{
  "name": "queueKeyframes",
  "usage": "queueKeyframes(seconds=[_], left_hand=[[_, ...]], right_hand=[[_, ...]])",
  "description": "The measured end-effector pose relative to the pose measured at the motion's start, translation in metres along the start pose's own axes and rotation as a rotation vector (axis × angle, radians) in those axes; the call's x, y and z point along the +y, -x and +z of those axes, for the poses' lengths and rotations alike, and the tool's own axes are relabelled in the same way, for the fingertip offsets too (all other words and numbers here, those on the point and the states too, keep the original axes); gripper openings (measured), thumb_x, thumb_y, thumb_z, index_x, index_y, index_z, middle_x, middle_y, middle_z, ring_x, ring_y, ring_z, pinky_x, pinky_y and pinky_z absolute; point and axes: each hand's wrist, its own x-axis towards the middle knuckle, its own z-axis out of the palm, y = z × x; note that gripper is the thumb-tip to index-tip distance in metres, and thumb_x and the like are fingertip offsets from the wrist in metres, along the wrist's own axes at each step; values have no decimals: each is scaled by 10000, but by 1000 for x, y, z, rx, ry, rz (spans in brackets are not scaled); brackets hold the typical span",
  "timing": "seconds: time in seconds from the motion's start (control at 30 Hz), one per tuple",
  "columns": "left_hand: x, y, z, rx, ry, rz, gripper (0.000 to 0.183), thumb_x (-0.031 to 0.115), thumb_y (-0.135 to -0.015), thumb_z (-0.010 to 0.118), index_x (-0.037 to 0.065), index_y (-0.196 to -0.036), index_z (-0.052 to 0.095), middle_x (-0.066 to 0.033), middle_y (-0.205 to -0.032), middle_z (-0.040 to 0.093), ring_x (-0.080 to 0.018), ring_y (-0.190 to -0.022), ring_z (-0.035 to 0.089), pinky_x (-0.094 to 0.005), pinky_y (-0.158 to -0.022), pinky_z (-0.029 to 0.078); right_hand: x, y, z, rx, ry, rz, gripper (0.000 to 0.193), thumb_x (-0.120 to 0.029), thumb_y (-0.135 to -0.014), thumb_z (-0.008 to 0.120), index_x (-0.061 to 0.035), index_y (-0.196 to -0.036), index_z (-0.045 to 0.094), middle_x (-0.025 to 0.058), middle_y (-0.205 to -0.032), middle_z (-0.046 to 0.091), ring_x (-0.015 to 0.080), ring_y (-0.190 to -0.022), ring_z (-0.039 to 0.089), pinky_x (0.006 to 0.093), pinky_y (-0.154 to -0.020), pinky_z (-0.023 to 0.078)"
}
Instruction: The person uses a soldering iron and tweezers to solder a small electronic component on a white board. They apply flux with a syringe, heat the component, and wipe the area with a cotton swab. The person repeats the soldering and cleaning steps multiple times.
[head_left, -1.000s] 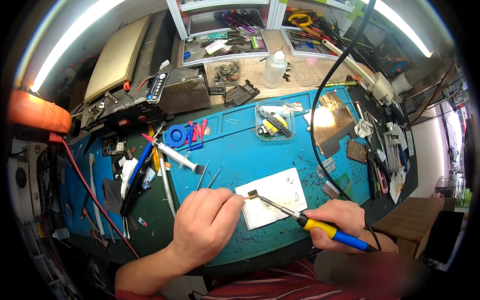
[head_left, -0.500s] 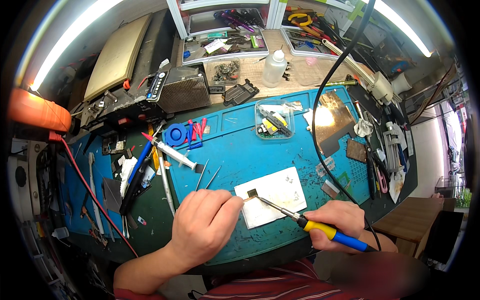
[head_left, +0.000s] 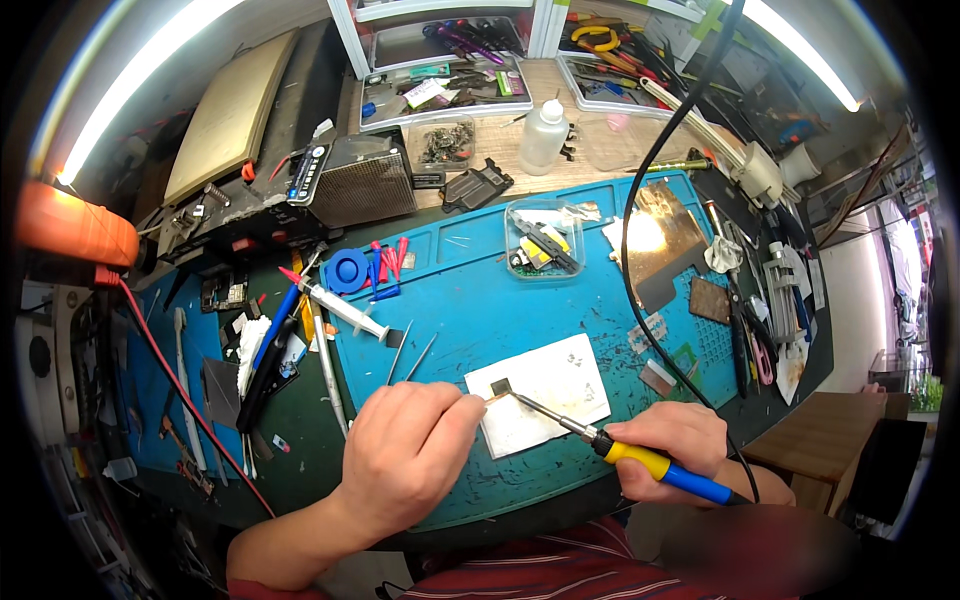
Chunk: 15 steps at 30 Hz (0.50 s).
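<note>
My left hand (head_left: pixel 408 450) is closed, thumb and finger pinching the copper-coloured end of a small part with a dark square (head_left: pixel 500 387). That part lies over a white folded sheet (head_left: pixel 545 400). In my right hand (head_left: pixel 672 450) is a soldering iron (head_left: pixel 645 462) with a yellow and blue handle. Its tip meets, or comes very close to, the small part beside the dark square; contact is too small to tell. Two thin metal prongs (head_left: pixel 421 356), like tweezers, extend from behind my left hand over the blue mat (head_left: pixel 460 310).
A black cable (head_left: pixel 634 290) hangs across the mat's right side. Behind stand a clear box (head_left: pixel 545 243) of small parts and a white bottle (head_left: pixel 544 138). Left lie a syringe (head_left: pixel 345 312) and a blue spool (head_left: pixel 348 270); pliers (head_left: pixel 742 350) lie right.
The view has shifted slightly, so the bench things sit a little farther left. Both hands keep their holds, and the iron's tip stays at the small part.
</note>
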Motion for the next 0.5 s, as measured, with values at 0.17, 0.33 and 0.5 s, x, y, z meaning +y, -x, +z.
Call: queueKeyframes(seconds=[0.17, 0.33, 0.5], left_hand=[[-1, 0, -2, -3, -5, -12, 282, -59, -722, 808, 15, -979, 718, -86, -897, 652, -269, -756, 613, -377, -651, 480], [-5, 5, -3, -3, -30, 2, 263, -10, -755, 764, 31, -1007, 704, -64, -911, 630, -232, -745, 605, -359, -637, 458], [-2, 6, -7, -9, -24, -28, 273, -41, -737, 792, 18, -992, 711, -81, -902, 642, -259, -749, 606, -371, -644, 470]], right_hand=[[0, -2, 1, -12, -15, -12, 335, -110, -797, 836, -3, -1107, 765, 99, -806, 758, 226, -641, 735, 304, -568, 580], [0, -4, 2, -30, -49, -20, 333, -113, -805, 837, 0, -1109, 763, 109, -826, 766, 228, -661, 745, 304, -575, 587], [0, -7, 4, -39, -63, -23, 333, -110, -806, 833, 3, -1111, 762, 114, -835, 770, 231, -666, 748, 305, -574, 587]])
